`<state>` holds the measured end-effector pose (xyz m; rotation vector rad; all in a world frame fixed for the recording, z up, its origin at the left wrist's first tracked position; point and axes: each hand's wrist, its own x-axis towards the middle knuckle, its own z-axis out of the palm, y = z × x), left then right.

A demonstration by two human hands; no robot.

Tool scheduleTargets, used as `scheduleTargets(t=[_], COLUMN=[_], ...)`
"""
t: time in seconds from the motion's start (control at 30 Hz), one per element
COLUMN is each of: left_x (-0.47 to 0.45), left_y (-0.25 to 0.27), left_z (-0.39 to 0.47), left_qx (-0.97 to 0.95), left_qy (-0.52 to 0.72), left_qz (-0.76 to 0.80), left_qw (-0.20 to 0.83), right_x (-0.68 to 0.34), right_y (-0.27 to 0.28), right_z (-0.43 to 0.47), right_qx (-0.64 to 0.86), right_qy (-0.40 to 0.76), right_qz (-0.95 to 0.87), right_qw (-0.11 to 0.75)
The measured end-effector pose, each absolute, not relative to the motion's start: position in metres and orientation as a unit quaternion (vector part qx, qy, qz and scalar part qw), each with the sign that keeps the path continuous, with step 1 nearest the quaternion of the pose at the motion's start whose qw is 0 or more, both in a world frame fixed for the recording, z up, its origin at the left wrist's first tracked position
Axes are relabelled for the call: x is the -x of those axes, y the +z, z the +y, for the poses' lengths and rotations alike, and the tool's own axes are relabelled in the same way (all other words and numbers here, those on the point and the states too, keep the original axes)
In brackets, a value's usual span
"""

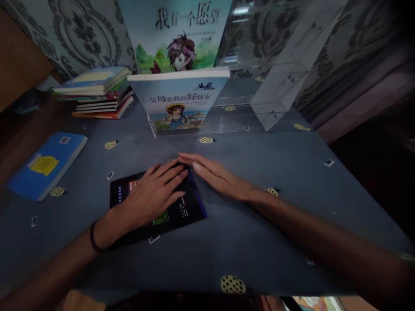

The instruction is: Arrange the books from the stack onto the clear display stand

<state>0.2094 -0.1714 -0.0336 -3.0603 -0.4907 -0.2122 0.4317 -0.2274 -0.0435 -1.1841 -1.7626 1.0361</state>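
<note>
A black book (191,214) with small pictures and white print on its cover lies flat on the blue-grey tablecloth. My left hand (155,190) rests palm down across it, fingers stretched toward its upper right corner. My right hand (215,175) stands on edge at the book's right side, fingers extended, its tips meeting the left fingertips at that corner. Part of the cover is hidden under my left hand and forearm. A dark band (93,236) circles the left wrist.
A clear acrylic rack (275,99) stands at the back, with a front book (184,93) and a taller book (181,39) upright on its left part. A stack of books (100,93) sits at the back left. A blue book (53,162) lies at the left.
</note>
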Motion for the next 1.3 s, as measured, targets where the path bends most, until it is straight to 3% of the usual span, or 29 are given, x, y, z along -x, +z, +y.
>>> scheduleTargets(t=[0.6, 0.9, 1.3], left_x=[-0.206, -0.209, -0.204], left_y=[-0.035, -0.037, -0.037], left_z=[-0.181, -0.191, -0.206], left_qx=[0.989, 0.989, 0.992], left_qy=[-0.067, -0.066, -0.076], left_qz=[-0.127, -0.133, -0.08], left_qw=[-0.037, -0.009, -0.067], right_x=[-0.43, -0.429, -0.43], right_y=[-0.044, -0.044, -0.045], right_z=[-0.23, -0.23, -0.231], right_qx=[0.471, 0.482, 0.476], right_qy=[0.4, 0.384, 0.373], right_qz=[-0.689, -0.696, -0.706], right_qw=[0.378, 0.37, 0.368])
